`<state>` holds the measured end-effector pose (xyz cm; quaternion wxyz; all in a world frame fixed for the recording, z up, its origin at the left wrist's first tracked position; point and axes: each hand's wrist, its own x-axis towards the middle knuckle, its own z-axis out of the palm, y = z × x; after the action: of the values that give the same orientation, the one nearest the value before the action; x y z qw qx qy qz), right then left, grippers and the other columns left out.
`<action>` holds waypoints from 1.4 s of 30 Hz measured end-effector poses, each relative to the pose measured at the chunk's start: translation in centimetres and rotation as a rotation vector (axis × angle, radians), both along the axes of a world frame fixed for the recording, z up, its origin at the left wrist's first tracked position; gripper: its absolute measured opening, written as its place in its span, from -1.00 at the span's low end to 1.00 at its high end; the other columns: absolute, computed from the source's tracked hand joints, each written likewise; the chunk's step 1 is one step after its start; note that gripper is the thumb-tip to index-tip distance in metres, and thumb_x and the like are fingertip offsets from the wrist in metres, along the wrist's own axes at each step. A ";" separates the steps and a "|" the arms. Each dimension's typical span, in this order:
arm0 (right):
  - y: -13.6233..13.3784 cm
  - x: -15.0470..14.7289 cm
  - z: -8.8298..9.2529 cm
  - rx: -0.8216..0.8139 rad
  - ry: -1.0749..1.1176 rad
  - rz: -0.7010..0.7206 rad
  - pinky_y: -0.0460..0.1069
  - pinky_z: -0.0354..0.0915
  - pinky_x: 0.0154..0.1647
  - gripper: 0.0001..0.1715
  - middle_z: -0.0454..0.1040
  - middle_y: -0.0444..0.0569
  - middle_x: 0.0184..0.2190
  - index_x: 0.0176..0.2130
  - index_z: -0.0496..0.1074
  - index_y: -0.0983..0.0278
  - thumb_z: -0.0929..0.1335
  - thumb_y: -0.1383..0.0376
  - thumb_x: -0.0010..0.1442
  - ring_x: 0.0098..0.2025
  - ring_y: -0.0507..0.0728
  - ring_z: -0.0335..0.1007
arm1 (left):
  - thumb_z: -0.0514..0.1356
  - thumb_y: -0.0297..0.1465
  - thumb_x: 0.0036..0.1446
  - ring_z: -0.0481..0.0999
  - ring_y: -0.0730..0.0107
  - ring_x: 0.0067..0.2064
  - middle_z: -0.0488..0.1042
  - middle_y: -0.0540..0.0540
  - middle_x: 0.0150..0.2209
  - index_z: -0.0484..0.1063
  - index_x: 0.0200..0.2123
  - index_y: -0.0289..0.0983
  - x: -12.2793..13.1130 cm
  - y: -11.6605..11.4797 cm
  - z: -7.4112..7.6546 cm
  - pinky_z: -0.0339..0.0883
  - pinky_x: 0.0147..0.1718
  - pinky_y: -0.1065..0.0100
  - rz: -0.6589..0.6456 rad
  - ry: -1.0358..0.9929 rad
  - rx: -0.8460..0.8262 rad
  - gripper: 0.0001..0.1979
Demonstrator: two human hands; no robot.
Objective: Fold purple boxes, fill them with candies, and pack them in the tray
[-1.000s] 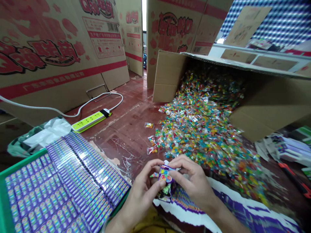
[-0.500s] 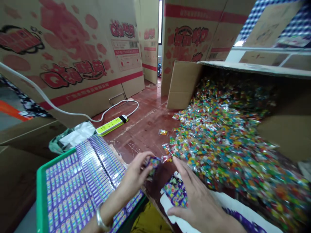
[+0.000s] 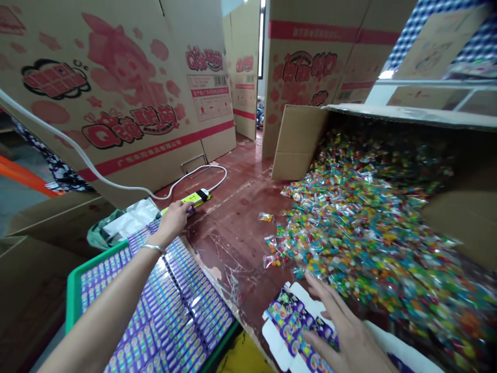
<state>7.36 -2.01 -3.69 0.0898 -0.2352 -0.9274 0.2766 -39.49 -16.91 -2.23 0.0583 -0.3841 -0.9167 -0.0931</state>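
Boxes [image 3: 186,290], purple and tightly ranked, fill the green tray [image 3: 72,295], which serves as landmark. At the tray's far end, the left hand [image 3: 174,220] pinches one small purple box [image 3: 190,210], mostly hidden by its fingers, near the yellow-green power strip [image 3: 196,197] just beyond the tray. A bracelet [image 3: 154,247] circles that wrist. Right of the tray, the right hand [image 3: 349,334] is spread, fingers apart, over flat printed cartons [image 3: 291,321]; whether it touches them I cannot tell. Farther right of the tray, wrapped candies [image 3: 368,228] spill from a tipped cardboard box [image 3: 298,140].
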 end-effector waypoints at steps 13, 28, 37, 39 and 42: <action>0.5 1.5 0.3 0.036 0.096 -0.081 0.04 0.53 -0.18 -0.41 0.49 0.09 0.05 0.29 0.19 0.17 0.28 0.27 0.30 -0.07 0.20 0.55 | 0.12 -0.23 0.33 0.54 0.25 -0.13 0.56 -0.11 -0.16 0.49 -0.14 -0.33 11.7 3.7 2.1 0.41 -0.12 0.25 -0.284 -0.175 0.047 -0.72; -0.3 0.0 0.6 0.087 0.022 -0.209 0.04 0.43 -0.25 -0.70 0.54 0.05 -0.16 0.00 0.45 0.23 0.26 0.28 0.33 -0.24 0.19 0.54 | 0.32 -0.22 0.00 0.46 0.06 -0.08 0.40 -0.17 -0.11 0.34 -0.13 -0.26 28.8 3.7 -2.8 0.31 -0.19 0.21 -0.333 -0.505 -0.105 -0.60; -0.5 -0.8 0.6 0.044 0.068 -0.287 0.05 0.41 -0.19 -0.67 0.52 0.05 -0.13 0.03 0.46 0.23 0.26 0.28 0.32 -0.19 0.21 0.53 | 0.24 -0.27 0.10 0.44 0.23 -0.27 0.39 -0.02 -0.31 0.27 -0.30 -0.19 28.7 2.9 -3.1 0.25 -0.26 0.29 -0.294 -0.677 0.104 -0.80; -0.5 -0.9 0.8 -0.006 0.132 -0.297 0.06 0.39 -0.10 -0.64 0.51 0.07 -0.07 0.08 0.43 0.23 0.28 0.25 0.32 -0.10 0.23 0.51 | 0.14 -0.27 0.22 0.42 0.31 -0.34 0.38 0.04 -0.40 0.25 -0.35 -0.18 28.9 2.3 -3.2 0.24 -0.31 0.36 -0.322 -0.747 0.167 -0.85; -0.6 -1.1 1.4 -0.146 0.218 -0.291 -0.01 0.37 -0.18 -0.73 0.54 0.01 -0.19 -0.08 0.50 0.24 0.28 0.22 0.34 -0.18 0.17 0.50 | 0.13 -0.25 0.25 0.39 0.36 -0.36 0.37 0.06 -0.44 0.25 -0.39 -0.20 29.2 1.7 -3.2 0.22 -0.35 0.41 -0.312 -0.910 0.344 -0.80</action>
<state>6.30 -2.57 -2.32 0.2115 -0.3414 -0.8459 0.3509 -10.31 -15.20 -5.42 -0.2990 -0.4219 -0.7523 -0.4082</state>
